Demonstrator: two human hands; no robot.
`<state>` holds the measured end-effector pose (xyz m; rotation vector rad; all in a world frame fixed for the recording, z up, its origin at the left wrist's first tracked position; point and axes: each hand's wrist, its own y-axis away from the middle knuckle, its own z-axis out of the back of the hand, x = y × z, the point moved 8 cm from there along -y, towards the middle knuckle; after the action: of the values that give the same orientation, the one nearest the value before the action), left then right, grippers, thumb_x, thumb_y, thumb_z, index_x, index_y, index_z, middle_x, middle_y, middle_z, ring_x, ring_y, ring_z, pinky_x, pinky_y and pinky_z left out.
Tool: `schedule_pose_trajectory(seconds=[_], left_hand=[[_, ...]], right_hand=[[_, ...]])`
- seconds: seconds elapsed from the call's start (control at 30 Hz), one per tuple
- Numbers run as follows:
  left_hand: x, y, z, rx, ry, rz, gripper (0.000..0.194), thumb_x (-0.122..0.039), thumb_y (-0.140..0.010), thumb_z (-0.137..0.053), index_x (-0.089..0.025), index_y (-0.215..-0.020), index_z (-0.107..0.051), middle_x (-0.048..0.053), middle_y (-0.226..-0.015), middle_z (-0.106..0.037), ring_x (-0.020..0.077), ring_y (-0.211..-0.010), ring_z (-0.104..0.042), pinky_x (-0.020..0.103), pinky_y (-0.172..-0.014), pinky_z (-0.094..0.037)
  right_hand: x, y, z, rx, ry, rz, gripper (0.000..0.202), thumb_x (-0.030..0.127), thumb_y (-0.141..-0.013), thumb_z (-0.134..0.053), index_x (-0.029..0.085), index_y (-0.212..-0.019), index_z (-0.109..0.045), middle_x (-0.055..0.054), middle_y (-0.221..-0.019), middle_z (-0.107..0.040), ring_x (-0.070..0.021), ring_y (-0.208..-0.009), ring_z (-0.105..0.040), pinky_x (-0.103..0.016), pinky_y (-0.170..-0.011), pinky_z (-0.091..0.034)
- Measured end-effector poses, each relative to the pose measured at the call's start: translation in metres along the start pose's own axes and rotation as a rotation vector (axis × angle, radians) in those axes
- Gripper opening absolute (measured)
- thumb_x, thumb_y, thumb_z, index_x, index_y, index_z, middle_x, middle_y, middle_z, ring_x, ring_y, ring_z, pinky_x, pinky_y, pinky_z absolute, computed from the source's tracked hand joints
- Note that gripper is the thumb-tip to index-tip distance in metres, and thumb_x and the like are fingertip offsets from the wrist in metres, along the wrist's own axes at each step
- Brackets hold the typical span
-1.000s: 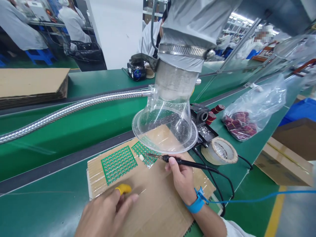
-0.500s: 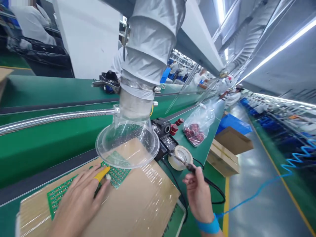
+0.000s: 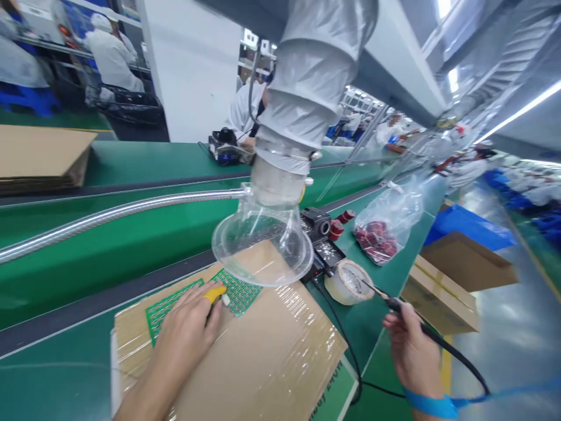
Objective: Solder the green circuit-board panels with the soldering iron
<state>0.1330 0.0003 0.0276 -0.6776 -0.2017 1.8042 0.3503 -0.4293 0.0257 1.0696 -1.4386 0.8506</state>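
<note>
My left hand (image 3: pixel 193 318), with a yellow cover on one finger, rests over the green circuit boards (image 3: pixel 240 292) on a taped cardboard sheet (image 3: pixel 263 351). Its fingers pinch a small whitish piece (image 3: pixel 225 300). My right hand (image 3: pixel 412 339), with a blue strap (image 3: pixel 432 403) at the wrist, holds a soldering iron (image 3: pixel 392 303) by its dark handle. The iron's metal tip reaches over a roll of tape (image 3: pixel 348 282). Above the boards hangs a clear fume hood (image 3: pixel 263 248).
Behind the roll stands a black iron stand (image 3: pixel 318 222). Red bundles in a clear bag (image 3: pixel 379 234) lie on the green table (image 3: pixel 421 234). Open cardboard boxes (image 3: pixel 442 292) are at the right. Flat cardboard (image 3: pixel 39 152) lies at far left. Several people in white sit beyond.
The view has turned left, so the scene sits further right. The iron's tip is now over the tape roll's middle, with my right hand further from the roll. My left hand stays at the boards.
</note>
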Motion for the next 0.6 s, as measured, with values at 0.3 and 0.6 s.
schedule_pose_trajectory(seconds=[0.3, 0.6], left_hand=[[-0.007, -0.006, 0.006, 0.071, 0.057, 0.027, 0.027, -0.021, -0.099, -0.048, -0.020, -0.117, -0.068, 0.007, -0.124, -0.073, 0.0251, -0.118, -0.067, 0.048, -0.103, -0.050], [-0.011, -0.009, 0.004, 0.093, 0.059, 0.011, 0.020, -0.029, -0.101, -0.053, -0.021, -0.113, -0.068, 0.006, -0.123, -0.072, 0.0252, -0.115, -0.065, 0.045, -0.097, -0.046]], right_hand=[[-0.006, 0.128, -0.120, 0.717, 0.074, 0.130, 0.041, 0.048, -0.084, -0.082, 0.025, -0.117, -0.074, -0.006, -0.070, -0.076, -0.0264, -0.052, -0.070, -0.041, -0.050, -0.059], [-0.014, 0.212, -0.233, 1.102, 0.358, 0.723, 0.022, 0.020, -0.101, -0.058, 0.030, -0.117, -0.069, -0.005, -0.107, -0.075, -0.0255, -0.100, -0.070, -0.047, -0.098, -0.056]])
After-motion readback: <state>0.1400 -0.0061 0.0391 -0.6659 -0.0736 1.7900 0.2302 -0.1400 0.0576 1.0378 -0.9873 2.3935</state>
